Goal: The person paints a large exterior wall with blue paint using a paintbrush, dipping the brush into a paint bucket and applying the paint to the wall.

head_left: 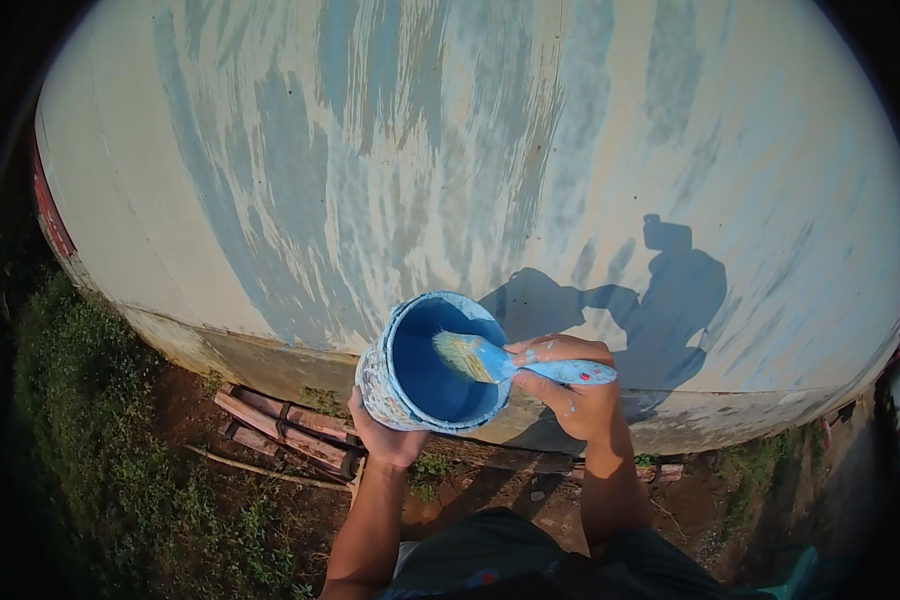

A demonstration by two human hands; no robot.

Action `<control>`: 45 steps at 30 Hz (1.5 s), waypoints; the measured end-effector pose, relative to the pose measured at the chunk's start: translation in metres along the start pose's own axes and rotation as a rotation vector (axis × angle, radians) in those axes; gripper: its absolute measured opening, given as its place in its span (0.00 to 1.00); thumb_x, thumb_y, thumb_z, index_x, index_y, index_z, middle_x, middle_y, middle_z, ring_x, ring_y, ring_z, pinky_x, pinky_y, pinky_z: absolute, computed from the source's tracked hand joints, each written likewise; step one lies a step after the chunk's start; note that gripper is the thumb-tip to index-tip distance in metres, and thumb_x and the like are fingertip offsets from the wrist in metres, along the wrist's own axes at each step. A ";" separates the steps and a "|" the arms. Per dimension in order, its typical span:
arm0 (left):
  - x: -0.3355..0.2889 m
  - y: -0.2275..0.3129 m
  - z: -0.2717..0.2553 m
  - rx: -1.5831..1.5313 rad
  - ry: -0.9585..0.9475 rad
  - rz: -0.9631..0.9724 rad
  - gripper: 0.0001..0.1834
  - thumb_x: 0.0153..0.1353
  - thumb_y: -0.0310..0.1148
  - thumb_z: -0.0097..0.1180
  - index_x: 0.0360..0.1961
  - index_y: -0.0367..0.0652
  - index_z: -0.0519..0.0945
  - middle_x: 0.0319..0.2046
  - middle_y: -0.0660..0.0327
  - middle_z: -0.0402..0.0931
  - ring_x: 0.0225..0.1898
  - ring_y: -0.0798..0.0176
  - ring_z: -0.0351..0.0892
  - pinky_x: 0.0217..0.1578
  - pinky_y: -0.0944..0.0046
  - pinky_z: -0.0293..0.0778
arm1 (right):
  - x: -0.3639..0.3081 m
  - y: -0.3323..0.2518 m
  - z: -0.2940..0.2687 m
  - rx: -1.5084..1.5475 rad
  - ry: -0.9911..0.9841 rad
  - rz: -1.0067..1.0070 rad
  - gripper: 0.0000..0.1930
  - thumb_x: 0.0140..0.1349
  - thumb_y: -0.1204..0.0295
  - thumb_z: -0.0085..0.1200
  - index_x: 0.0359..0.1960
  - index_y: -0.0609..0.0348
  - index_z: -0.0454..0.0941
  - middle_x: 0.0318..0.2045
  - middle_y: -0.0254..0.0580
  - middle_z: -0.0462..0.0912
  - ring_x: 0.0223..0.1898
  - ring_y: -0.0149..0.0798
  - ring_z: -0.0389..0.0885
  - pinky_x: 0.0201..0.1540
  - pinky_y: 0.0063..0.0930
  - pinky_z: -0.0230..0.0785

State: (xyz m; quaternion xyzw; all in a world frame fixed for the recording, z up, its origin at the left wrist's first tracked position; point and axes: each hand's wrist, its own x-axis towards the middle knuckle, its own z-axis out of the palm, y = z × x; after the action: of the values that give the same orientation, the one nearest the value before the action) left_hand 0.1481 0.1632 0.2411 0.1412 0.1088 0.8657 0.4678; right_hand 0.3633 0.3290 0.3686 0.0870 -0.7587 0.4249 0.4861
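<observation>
My left hand [390, 437] is wrapped round the lower side of a paint bucket [378, 388], holding it up in front of the wall. Blue paint coats the bucket's inside, and its pale outer side is smeared with splashes. A paintbrush [490, 360] with a blue, paint-spattered handle is gripped in my right hand [570, 385], fingers closed and flecked with paint. Its yellowish bristles point left over the bucket's mouth. Whether they touch the paint I cannot tell. Beyond both hands stands a cream wall [450, 180] with uneven grey-blue brush strokes.
Reddish planks [285, 430] lie on the ground at the wall's foot, left of the bucket. Green plants [160, 460] grow along the left. Bare soil [470, 505] runs below the wall. My shadow [675, 300] falls on the wall to the right.
</observation>
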 end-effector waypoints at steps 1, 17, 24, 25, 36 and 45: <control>0.000 -0.001 0.002 -0.004 -0.007 0.001 0.47 0.71 0.70 0.47 0.79 0.47 0.69 0.76 0.54 0.71 0.75 0.46 0.71 0.75 0.38 0.67 | 0.003 -0.002 -0.001 -0.005 -0.003 -0.005 0.18 0.61 0.85 0.74 0.51 0.61 0.83 0.44 0.56 0.92 0.53 0.54 0.93 0.51 0.44 0.88; 0.015 0.028 0.045 0.018 -0.084 -0.084 0.49 0.70 0.75 0.37 0.81 0.53 0.65 0.78 0.49 0.67 0.73 0.36 0.73 0.59 0.23 0.78 | 0.110 -0.061 0.009 -0.195 -0.315 -0.198 0.13 0.60 0.85 0.73 0.46 0.63 0.87 0.42 0.57 0.92 0.46 0.50 0.95 0.43 0.36 0.86; 0.030 0.066 0.053 0.048 -0.083 -0.103 0.52 0.69 0.77 0.35 0.82 0.53 0.63 0.77 0.48 0.66 0.72 0.34 0.72 0.61 0.23 0.75 | 0.154 -0.072 0.035 -0.286 -0.479 -0.111 0.12 0.60 0.80 0.74 0.45 0.64 0.89 0.43 0.56 0.93 0.45 0.49 0.95 0.43 0.37 0.86; 0.034 0.074 0.051 0.060 -0.063 -0.099 0.52 0.69 0.78 0.35 0.82 0.53 0.63 0.78 0.48 0.65 0.71 0.33 0.72 0.61 0.23 0.75 | 0.160 -0.071 0.042 -0.286 -0.445 -0.152 0.12 0.61 0.79 0.74 0.45 0.63 0.89 0.43 0.56 0.93 0.44 0.49 0.95 0.43 0.38 0.86; 0.085 0.161 0.077 -0.049 -0.214 -0.108 0.52 0.68 0.77 0.38 0.84 0.56 0.60 0.81 0.48 0.60 0.76 0.34 0.65 0.67 0.21 0.67 | 0.266 -0.074 0.094 -0.636 -0.592 -0.441 0.11 0.63 0.77 0.73 0.47 0.60 0.90 0.48 0.49 0.92 0.46 0.50 0.93 0.47 0.39 0.85; 0.141 0.238 0.113 -0.055 -0.357 -0.110 0.50 0.70 0.76 0.31 0.85 0.60 0.56 0.82 0.49 0.56 0.77 0.34 0.63 0.68 0.19 0.63 | 0.414 -0.046 0.136 -0.905 -0.208 -0.739 0.13 0.63 0.76 0.72 0.49 0.58 0.90 0.45 0.48 0.92 0.43 0.50 0.92 0.45 0.39 0.85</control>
State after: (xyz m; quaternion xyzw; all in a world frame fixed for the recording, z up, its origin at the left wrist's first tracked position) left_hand -0.0717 0.1596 0.4429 0.2734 0.0080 0.8027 0.5299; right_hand 0.0858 0.3179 0.7079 0.1707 -0.8276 -0.1490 0.5136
